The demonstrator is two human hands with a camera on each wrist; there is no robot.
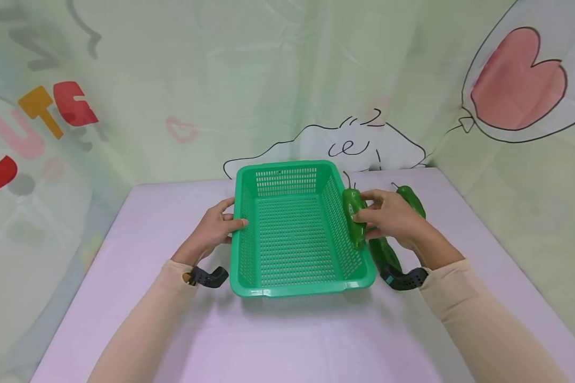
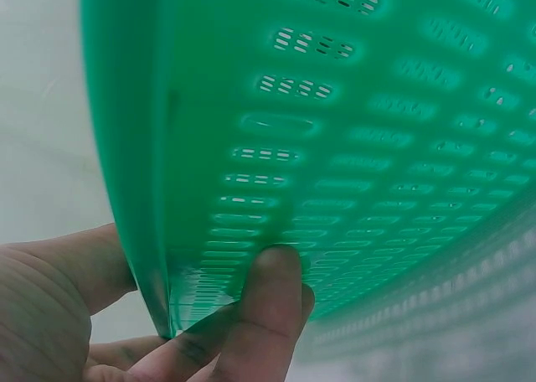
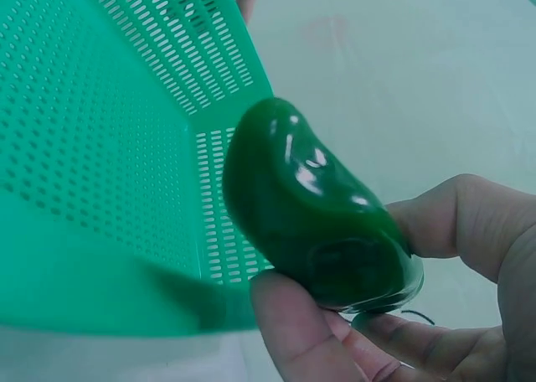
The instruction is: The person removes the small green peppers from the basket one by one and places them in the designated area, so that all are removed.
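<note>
A green plastic basket (image 1: 294,239) with slotted walls and floor is tilted toward me, its inside bare. My left hand (image 1: 215,226) grips its left side, thumb over the rim and fingers against the outer wall, as the left wrist view shows under the basket wall (image 2: 276,164). My right hand (image 1: 390,215) pinches a long green pepper (image 1: 351,202) between thumb and fingers, stem pointing away, at the basket's right rim. In the right wrist view, this glossy pepper (image 3: 310,206) overlaps the rim; whether they touch I cannot tell.
Two more green peppers lie on the pale table (image 1: 287,340) to the right: a far pepper (image 1: 412,199) behind my right hand and a nearer pepper (image 1: 385,254) partly hidden by the basket and wrist strap. A printed curtain (image 1: 196,80) stands behind and at both sides.
</note>
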